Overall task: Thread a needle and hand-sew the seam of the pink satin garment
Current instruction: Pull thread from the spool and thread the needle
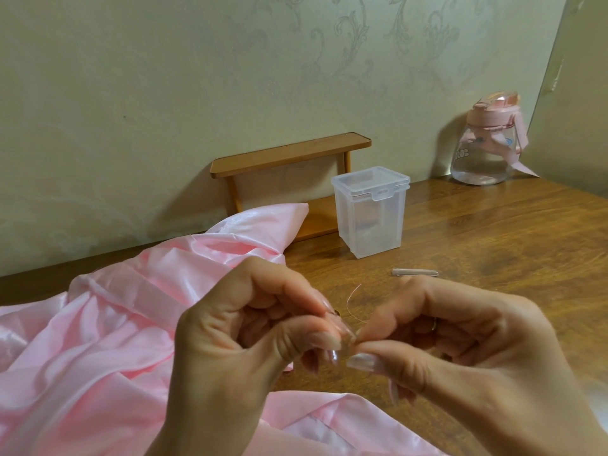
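Pink satin garment [98, 324], brown wooden table [493, 241], clear box [370, 212], pink-lidded bottle [487, 139]

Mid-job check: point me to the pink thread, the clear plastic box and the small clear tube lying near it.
pink thread [350, 298], head view, loose curved end.
clear plastic box [370, 222], head view, front wall.
small clear tube [415, 272], head view, its middle.

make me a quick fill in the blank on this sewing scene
1. The box has its lid ____.
2. The bottle has a ____ lid.
3. The garment lies to the box's ____.
4. A thin ____ curls up from between the left hand and right hand.
Missing words: closed, pink, left, thread.
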### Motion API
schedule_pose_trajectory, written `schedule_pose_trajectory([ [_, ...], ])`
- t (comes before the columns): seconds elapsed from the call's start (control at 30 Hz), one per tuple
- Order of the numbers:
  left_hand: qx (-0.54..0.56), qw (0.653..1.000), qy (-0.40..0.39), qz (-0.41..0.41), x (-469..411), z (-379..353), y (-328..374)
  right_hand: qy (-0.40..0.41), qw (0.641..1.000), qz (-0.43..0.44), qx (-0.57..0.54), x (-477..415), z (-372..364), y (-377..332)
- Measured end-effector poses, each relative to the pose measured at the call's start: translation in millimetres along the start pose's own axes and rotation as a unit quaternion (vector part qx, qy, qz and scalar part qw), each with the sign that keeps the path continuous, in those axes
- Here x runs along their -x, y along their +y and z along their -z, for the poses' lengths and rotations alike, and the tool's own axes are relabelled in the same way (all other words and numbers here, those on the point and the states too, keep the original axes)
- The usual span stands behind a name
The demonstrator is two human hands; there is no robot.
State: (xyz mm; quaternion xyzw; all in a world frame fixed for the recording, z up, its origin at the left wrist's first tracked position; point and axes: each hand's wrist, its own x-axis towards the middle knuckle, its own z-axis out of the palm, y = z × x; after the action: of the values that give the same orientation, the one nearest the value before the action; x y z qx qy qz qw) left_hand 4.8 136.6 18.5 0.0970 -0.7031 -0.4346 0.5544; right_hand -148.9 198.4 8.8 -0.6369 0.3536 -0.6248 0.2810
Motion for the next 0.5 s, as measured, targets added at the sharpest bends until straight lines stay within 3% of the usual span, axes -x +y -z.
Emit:
schedule_pose_trajectory([
  [0.5, 0.006, 1.000, 0.011, 0.005, -0.5, -1.0, 1.7, -0.002, 1.000, 0.000, 0.008, -0.3, 0.4, -0.3],
])
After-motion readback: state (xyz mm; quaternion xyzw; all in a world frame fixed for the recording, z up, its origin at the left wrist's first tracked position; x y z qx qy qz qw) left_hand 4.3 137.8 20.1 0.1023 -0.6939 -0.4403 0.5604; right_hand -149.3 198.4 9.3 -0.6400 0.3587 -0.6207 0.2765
